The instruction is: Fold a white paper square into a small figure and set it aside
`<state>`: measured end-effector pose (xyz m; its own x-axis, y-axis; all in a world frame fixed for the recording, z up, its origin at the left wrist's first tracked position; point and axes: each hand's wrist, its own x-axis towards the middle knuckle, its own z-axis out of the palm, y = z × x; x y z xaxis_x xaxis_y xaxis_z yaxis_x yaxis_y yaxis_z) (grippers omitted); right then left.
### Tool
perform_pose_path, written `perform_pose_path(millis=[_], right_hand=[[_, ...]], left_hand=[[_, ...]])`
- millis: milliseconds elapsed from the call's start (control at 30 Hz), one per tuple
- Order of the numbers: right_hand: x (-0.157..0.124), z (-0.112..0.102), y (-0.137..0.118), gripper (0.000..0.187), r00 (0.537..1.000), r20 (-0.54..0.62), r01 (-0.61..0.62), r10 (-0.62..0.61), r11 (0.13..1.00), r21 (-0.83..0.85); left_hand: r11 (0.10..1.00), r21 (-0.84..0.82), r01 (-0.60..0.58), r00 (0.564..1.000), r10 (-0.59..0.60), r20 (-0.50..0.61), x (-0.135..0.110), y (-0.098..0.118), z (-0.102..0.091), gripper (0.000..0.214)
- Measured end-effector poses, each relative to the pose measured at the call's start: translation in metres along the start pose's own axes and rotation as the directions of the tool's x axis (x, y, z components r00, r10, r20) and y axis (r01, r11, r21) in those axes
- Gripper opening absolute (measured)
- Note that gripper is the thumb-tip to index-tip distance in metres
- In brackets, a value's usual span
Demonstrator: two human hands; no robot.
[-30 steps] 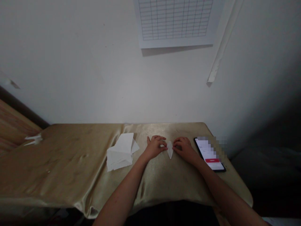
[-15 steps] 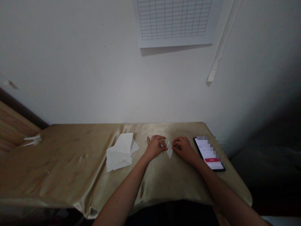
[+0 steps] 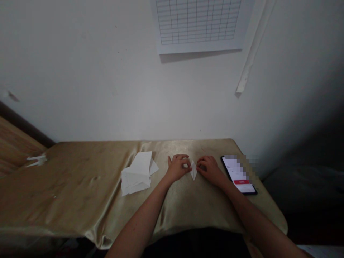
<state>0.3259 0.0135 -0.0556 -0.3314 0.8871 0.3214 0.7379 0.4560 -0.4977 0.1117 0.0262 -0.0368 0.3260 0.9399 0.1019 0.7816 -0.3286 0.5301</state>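
Observation:
A small piece of white paper [image 3: 193, 172], folded into a narrow diamond, lies on the cloth-covered table between my hands. My left hand [image 3: 179, 167] pinches its left edge with thumb and forefinger, the other fingers stretched out above. From the other side, my right hand [image 3: 208, 167] pinches the right edge, its fingers curled. One point of the diamond faces the wall and the other faces me. Fingertips cover part of both side corners.
Left of my hands lies a loose pile of white paper sheets [image 3: 137, 175]. A lit phone [image 3: 240, 179] rests by my right forearm. The table [image 3: 75, 186] wears a shiny gold cloth and meets the wall, where a printed grid sheet [image 3: 199, 48] hangs.
My left fingertips have shifted very slightly over the paper's left edge. The folded paper and my right hand stay nearly where they were.

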Motion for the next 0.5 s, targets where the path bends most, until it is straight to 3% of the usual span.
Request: perform_pose_path(millis=[500], right_hand=[[-0.0017, 0.0025, -0.0067, 0.009, 1.0, -0.006, -0.012, 0.011, 0.996, -0.092]], left_hand=[[1.0, 0.008, -0.013, 1.0, 0.013, -0.009, -0.0001, -0.0033, 0.0031, 0.011]])
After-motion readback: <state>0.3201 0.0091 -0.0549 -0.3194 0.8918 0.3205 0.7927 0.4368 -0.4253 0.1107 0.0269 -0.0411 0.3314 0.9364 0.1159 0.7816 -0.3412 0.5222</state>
